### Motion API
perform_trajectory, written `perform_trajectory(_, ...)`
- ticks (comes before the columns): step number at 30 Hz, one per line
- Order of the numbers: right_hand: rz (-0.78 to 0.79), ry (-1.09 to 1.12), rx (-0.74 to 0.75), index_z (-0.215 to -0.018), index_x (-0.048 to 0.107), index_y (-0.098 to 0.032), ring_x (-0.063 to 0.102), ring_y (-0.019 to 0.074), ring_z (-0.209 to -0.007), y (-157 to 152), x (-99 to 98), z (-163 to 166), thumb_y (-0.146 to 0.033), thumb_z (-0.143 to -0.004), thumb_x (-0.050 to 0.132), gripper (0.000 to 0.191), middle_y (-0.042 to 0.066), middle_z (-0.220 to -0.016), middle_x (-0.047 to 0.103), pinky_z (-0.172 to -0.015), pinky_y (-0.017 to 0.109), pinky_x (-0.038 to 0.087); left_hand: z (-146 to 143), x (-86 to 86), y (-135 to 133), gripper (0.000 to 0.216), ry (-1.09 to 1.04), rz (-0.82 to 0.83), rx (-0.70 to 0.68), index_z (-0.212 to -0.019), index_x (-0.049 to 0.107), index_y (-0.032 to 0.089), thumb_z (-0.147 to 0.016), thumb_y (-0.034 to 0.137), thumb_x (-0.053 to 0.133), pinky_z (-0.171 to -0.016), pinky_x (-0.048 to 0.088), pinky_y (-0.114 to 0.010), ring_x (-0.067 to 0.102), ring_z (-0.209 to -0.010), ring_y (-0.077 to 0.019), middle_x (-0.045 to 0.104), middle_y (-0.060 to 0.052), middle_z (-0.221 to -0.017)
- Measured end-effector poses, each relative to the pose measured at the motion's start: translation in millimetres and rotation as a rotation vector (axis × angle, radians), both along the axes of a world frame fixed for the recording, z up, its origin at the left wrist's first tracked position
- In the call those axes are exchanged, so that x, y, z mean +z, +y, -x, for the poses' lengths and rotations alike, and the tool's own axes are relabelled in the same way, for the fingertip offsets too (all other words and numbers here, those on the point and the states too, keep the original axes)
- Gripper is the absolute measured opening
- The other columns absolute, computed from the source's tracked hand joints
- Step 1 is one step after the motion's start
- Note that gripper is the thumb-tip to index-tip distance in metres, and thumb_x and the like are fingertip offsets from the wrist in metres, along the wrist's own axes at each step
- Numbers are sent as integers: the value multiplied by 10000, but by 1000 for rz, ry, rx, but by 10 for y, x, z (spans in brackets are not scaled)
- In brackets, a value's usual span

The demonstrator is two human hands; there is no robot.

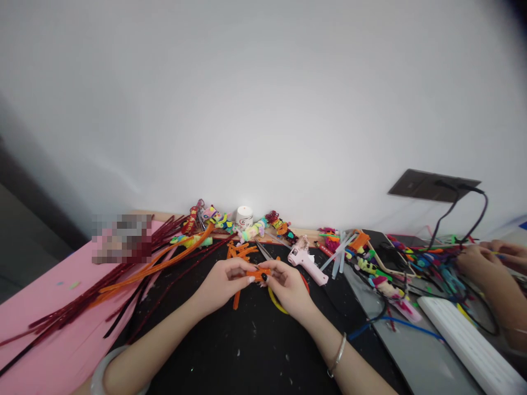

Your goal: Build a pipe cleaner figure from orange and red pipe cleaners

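Observation:
Between the fingertips of my left hand (222, 283) and my right hand (291, 288) is a small piece of orange pipe cleaner (256, 274). Both hands are closed in a pinch on it, and the fingers partly cover it. Just behind them, short orange pipe cleaner pieces (241, 252) lie in a loose pile on the black mat (214, 351). Scissors (264, 251) rest under my right hand, blades pointing away, their yellow and red handles partly hidden. A pale pink glue gun (309, 266) lies to the right of that hand.
Long red and orange pipe cleaners (119, 282) spread over the pink surface (49, 329) at left. Colourful pipe cleaner figures (253, 230) and a white paper cup (244, 217) stand along the wall. At right are a white power strip (465, 340) and a co-worker's hands (480, 263).

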State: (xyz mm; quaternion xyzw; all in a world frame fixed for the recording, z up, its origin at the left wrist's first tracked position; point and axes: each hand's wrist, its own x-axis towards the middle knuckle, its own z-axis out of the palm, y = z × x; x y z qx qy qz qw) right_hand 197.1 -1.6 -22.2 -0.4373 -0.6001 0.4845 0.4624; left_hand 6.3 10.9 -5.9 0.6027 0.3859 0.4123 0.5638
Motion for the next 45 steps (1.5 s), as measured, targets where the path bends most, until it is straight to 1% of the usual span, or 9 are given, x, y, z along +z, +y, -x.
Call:
perform_trajectory(5, 11, 18, 16, -979, 689, -214, 667, 158, -706, 19, -30, -5, -159, -727, 614, 269, 11, -814, 706, -713, 302, 545, 1, -35, 13, 159, -8, 14, -3, -822, 714, 133, -698, 228, 748, -861, 557, -386, 726, -888, -253, 775, -96, -939)
perform_trajectory(13, 109, 185, 88, -1040, 699, -230, 700, 173, -831, 37, 27, -47, -224, -760, 664, 282, 21, -936, 742, -777, 307, 561, 53, -73, 69, 300, -45, 121, -11, -972, 724, 134, -722, 296, 762, -889, 557, -390, 718, -936, -245, 767, -98, -1034)
perform_trajectory(16, 100, 191, 66, -1017, 714, -234, 705, 169, -796, 45, 37, -50, -203, -742, 666, 280, 12, -901, 747, -761, 303, 569, 62, -56, 79, 294, -13, 106, -5, -967, 730, 127, -736, 307, 748, -879, 564, -396, 715, -945, -255, 767, -101, -1022)
perform_trajectory(24, 55, 147, -33, -919, 742, -238, 707, 180, -706, 35, 38, -6, -206, -729, 647, 215, 12, -826, 753, -709, 317, 585, 75, -30, 57, 229, 141, -102, 0, -975, 736, 142, -814, 278, 647, -912, 552, -390, 708, -975, -256, 764, -97, -1034)
perform_trajectory(28, 25, 146, -98, -964, 733, -221, 707, 192, -709, 29, 55, -20, -249, -750, 655, 230, 31, -848, 755, -724, 344, 586, 123, -32, 82, 308, 161, -144, -18, -1130, 678, 162, -870, 305, 596, -888, 563, -380, 703, -979, -240, 733, -99, -1123)
perform_trajectory(32, -13, 190, -295, -1008, 707, -203, 706, 205, -772, 63, 72, -99, -298, -764, 676, 264, 58, -949, 751, -769, 374, 583, 202, -29, 103, 260, 408, -442, 54, -1126, 666, 195, -910, 237, 526, -915, 536, -387, 646, -1040, -237, 665, -103, -1176)
perform_trajectory(36, -46, 208, -372, -1019, 694, -190, 697, 216, -814, 98, 67, -151, -314, -761, 694, 286, 81, -1015, 743, -770, 380, 581, 242, -33, 104, 327, 620, -659, -29, -1156, 642, 221, -859, 116, 553, -1042, 440, -422, 565, -1156, -250, 617, -95, -1197)
perform_trajectory(41, -54, 164, -362, -1016, 696, -193, 686, 202, -793, 95, 22, -134, -303, -775, 673, 266, 73, -987, 737, -768, 368, 572, 237, -51, 135, 181, 697, -659, -68, -936, 620, 203, -849, 68, 537, -892, 499, -350, 590, -992, -219, 622, -56, -1002)
perform_trajectory(45, -69, 144, -358, -1011, 695, -200, 683, 197, -779, 93, 10, -128, -310, -781, 671, 256, 67, -976, 733, -764, 367, 568, 240, -95, 178, 233, 719, -668, -17, -845, 627, 189, -901, 69, 435, -820, 497, -329, 588, -893, -198, 598, -49, -913)
